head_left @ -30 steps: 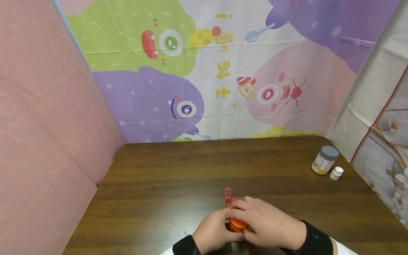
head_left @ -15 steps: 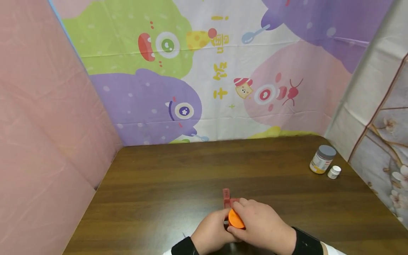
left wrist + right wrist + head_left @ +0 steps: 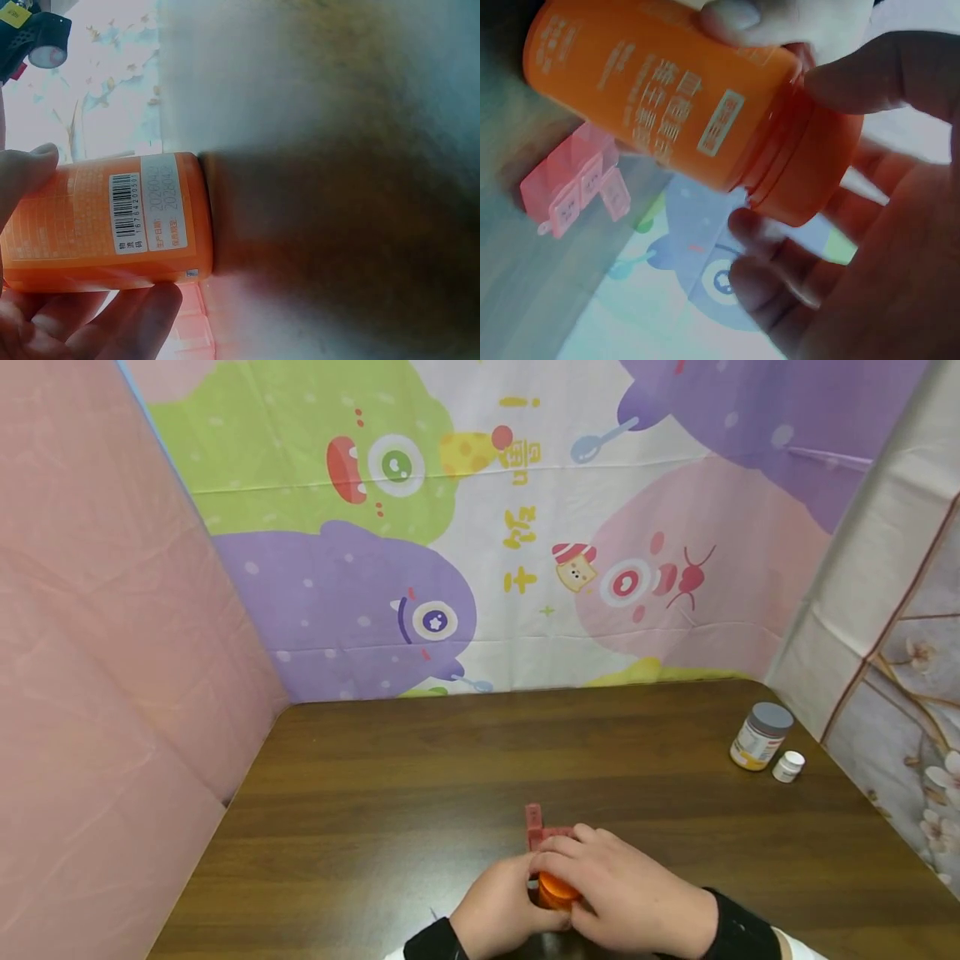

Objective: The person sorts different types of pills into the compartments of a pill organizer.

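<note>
Wood-grain table (image 3: pixel 375 777) carries grey-lidded jar (image 3: pixel 761 740); small white-capped bottle (image 3: pixel 788 767) just right of jar, red pill organizer (image 3: pixel 566 176) well left of jar.

We see a grey-lidded jar (image 3: pixel 757 742) just beside a small white bottle (image 3: pixel 788 767), tabletop (image 3: pixel 375 768) beneath, cartoon-print cloth (image 3: pixel 517 643) behind, pink cloth (image 3: pixel 112 610) at left.

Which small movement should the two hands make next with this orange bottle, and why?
Probably the right hand should give the orange cap a small turn, perhaps to loosen it, while the left hand steadies the orange bottle. The cap sits on the bottle's neck with the right hand around it, the left hand grips the body, and a pink pill box lies nearby.
</note>
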Motion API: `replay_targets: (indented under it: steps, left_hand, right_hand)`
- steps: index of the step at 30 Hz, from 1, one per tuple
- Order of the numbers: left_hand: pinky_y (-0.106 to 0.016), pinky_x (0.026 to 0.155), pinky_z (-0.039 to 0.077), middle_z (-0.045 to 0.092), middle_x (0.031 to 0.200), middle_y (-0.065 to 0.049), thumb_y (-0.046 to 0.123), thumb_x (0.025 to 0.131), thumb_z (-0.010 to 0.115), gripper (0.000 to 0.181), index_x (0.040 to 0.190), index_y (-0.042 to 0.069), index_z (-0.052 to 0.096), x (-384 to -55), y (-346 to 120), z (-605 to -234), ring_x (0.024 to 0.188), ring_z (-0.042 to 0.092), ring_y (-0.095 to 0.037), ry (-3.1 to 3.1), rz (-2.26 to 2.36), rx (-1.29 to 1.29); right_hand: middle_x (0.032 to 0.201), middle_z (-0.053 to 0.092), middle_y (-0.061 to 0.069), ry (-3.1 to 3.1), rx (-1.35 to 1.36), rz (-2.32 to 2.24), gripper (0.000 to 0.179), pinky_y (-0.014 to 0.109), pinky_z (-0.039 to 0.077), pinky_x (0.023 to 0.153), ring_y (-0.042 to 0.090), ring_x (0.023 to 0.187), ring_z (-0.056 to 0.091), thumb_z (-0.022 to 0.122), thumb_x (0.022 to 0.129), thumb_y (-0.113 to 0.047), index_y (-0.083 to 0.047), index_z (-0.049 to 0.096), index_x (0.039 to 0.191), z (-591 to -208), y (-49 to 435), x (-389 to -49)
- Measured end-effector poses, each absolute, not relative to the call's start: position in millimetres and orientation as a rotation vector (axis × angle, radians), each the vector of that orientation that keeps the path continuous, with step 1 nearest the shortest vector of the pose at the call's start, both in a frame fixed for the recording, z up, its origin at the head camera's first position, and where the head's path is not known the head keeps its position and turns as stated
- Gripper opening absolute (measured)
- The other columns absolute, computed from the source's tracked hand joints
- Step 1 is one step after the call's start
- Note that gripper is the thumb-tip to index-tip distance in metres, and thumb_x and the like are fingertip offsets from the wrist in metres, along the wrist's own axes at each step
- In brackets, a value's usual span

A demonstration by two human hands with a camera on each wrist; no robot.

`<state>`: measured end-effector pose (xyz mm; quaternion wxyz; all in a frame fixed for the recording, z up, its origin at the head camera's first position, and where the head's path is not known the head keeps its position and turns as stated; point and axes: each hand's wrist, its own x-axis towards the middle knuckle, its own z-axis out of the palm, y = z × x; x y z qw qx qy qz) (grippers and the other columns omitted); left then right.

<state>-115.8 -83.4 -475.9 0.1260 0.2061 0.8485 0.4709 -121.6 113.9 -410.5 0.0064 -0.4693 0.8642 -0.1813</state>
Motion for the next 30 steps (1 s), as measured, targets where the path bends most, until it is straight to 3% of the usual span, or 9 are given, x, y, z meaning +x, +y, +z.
replay_targets:
  steps: [4,8,11,16,19,27,30]
  left_hand:
    - [-0.025,0.083,0.052,0.066,0.107,0.017,0.039,0.078,0.084,0.047,0.118,0.024,0.066,-116,-83,-476,0.091,0.060,0.002,2.523,1.315,0.607]
    - [-0.026,0.082,0.052,0.065,0.103,0.020,0.037,0.078,0.084,0.042,0.115,0.026,0.066,-117,-84,-474,0.087,0.060,0.002,2.513,1.295,0.582]
    - [-0.025,0.079,0.051,0.065,0.100,0.021,0.038,0.079,0.083,0.039,0.113,0.030,0.066,-117,-85,-473,0.084,0.060,0.001,2.480,1.324,0.560]
    - [-0.024,0.076,0.051,0.065,0.096,0.021,0.036,0.077,0.084,0.036,0.109,0.028,0.067,-117,-84,-474,0.080,0.059,0.001,2.505,1.327,0.574]
    - [-0.024,0.077,0.051,0.064,0.096,0.020,0.036,0.077,0.085,0.037,0.108,0.026,0.067,-116,-85,-476,0.080,0.058,0.001,2.518,1.305,0.577]
    - [-0.022,0.083,0.052,0.066,0.108,0.019,0.041,0.079,0.083,0.046,0.120,0.027,0.065,-115,-85,-477,0.094,0.061,0.002,2.421,1.404,0.584]
    - [-0.022,0.082,0.052,0.066,0.108,0.018,0.038,0.079,0.084,0.046,0.119,0.026,0.065,-115,-84,-477,0.094,0.061,0.002,2.436,1.396,0.589]
  right_hand:
    - [0.133,0.053,-0.011,2.766,-1.402,-0.614,0.049,0.039,0.049,0.089,0.011,0.106,0.052,0.071,0.088,-0.030,-0.028,0.055,0.134,-411,114,-122]
    - [0.101,0.057,-0.012,2.936,-1.134,-0.568,0.054,0.027,0.048,0.068,0.005,0.078,0.049,0.064,0.085,-0.065,-0.023,0.060,0.117,-414,104,-120]
    - [0.083,0.053,-0.013,2.989,-1.004,-0.483,0.058,0.024,0.042,0.056,0.005,0.065,0.044,0.055,0.086,-0.073,-0.019,0.061,0.106,-416,96,-119]
    - [0.081,0.052,-0.012,2.953,-1.026,-0.507,0.038,0.024,0.041,0.054,0.006,0.064,0.043,0.065,0.089,-0.055,-0.019,0.060,0.102,-414,95,-118]
    - [0.085,0.047,-0.013,2.896,-1.114,-0.531,0.030,0.022,0.042,0.058,0.005,0.068,0.042,0.069,0.089,-0.044,-0.022,0.062,0.106,-413,98,-117]
    - [0.111,0.055,-0.015,2.756,-1.426,-0.556,0.043,0.025,0.045,0.078,0.006,0.091,0.046,0.068,0.082,-0.018,-0.026,0.063,0.124,-409,110,-121]
    - [0.120,0.057,-0.014,2.774,-1.505,-0.574,0.047,0.028,0.047,0.081,0.007,0.094,0.048,0.069,0.081,-0.019,-0.027,0.061,0.127,-410,112,-122]
